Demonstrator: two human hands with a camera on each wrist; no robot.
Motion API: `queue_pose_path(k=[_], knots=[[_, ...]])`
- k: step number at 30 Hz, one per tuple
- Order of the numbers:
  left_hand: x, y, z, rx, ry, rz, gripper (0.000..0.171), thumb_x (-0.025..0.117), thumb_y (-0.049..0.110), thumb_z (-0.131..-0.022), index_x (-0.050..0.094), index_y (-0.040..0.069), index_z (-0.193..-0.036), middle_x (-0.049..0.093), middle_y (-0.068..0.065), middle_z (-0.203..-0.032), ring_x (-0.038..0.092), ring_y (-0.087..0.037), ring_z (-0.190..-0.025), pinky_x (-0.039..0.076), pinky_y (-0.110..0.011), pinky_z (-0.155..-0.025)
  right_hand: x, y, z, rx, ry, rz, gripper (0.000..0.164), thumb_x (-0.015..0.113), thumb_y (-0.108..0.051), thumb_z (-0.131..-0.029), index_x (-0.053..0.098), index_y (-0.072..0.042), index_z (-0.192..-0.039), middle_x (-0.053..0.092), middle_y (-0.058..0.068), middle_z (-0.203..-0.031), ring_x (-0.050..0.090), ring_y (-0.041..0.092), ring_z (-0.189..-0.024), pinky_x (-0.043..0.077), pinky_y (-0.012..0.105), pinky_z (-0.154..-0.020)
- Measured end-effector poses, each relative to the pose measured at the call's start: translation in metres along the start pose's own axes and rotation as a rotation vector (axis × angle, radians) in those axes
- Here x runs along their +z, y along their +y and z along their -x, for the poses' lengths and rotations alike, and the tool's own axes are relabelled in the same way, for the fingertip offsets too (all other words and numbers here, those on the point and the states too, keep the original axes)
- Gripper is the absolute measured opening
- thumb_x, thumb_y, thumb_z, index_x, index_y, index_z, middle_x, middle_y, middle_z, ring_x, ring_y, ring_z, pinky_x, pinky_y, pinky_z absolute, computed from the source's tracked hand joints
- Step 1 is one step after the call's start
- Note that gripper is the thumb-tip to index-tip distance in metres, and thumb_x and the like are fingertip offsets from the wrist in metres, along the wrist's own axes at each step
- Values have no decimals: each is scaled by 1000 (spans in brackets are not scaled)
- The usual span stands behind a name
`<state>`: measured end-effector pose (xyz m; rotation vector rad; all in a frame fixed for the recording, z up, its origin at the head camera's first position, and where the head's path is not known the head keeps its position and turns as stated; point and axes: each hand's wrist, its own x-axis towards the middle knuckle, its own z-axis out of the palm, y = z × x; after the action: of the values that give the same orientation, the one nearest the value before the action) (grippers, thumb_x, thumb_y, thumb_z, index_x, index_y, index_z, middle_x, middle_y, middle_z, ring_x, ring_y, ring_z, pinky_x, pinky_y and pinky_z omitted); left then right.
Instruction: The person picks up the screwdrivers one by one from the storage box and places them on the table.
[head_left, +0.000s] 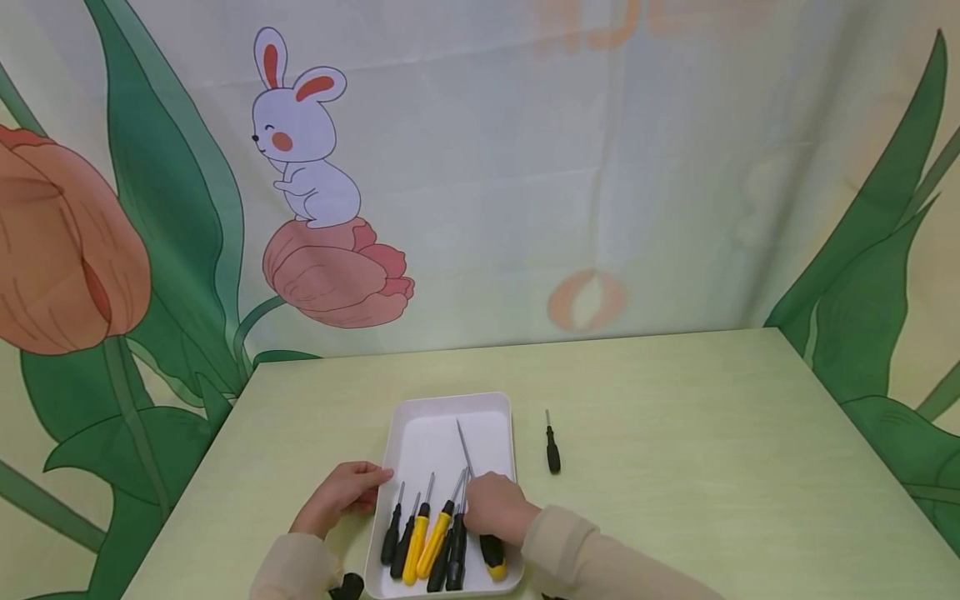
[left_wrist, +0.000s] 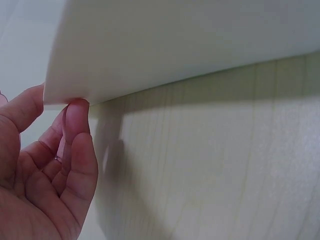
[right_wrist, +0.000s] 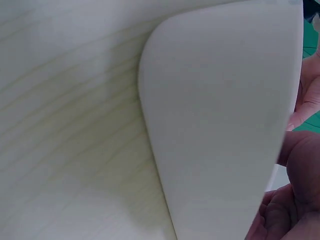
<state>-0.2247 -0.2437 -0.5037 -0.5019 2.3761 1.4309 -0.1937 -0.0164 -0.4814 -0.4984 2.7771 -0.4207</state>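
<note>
A white tray (head_left: 450, 414) stands on the table, tilted slightly in the head view. My left hand (head_left: 347, 493) pinches its left rim between thumb and fingers; the left wrist view shows this left hand (left_wrist: 55, 160) at the tray's wall (left_wrist: 150, 45). Inside the tray my right hand (head_left: 497, 504) grips a black and yellow screwdriver (head_left: 492, 557) whose long shaft points to the back. Left of it lie several screwdrivers, among them a yellow one (head_left: 416, 546) and a black one (head_left: 391, 536). The tray's wall partly hides the right hand (right_wrist: 305, 172) in the right wrist view.
Right of the tray, a small black screwdriver (head_left: 553, 454) lies on the pale wood-grain table (head_left: 675, 467). A black object (head_left: 347, 587) shows by the left sleeve at the frame's bottom. Behind the table hangs a printed cloth (head_left: 480, 208) with a rabbit and tulips.
</note>
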Motion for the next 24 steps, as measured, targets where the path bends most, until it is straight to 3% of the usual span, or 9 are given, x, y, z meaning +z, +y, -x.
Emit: queue_pose_path(k=[11, 17, 24], knots=[[-1, 0, 2, -6, 0, -30, 30, 63, 29, -81, 58, 1, -92, 55, 0, -69, 49, -12, -58, 44, -22, -55, -5, 3, -2, 89, -28, -173, 18, 62, -17, -75, 52, -7, -64, 50, 3, -55, 49, 13, -37, 39, 22, -36], [-1, 0, 1, -1, -6, -23, 30, 62, 28, -81, 58, 0, -92, 56, 1, -67, 49, -12, -57, 43, -22, -55, -3, 10, -7, 59, -15, -267, 25, 61, -17, -75, 48, -8, -56, 48, 1, -46, 43, 10, -29, 33, 19, -30], [-1, -1, 0, -3, -8, -15, 29, 61, 27, -82, 58, 0, -92, 56, 1, -66, 49, -11, -56, 44, -22, -54, -5, 14, -6, 86, -18, -431, 19, 59, -17, -75, 48, -6, -65, 50, 4, -53, 44, 11, -33, 38, 21, -32]])
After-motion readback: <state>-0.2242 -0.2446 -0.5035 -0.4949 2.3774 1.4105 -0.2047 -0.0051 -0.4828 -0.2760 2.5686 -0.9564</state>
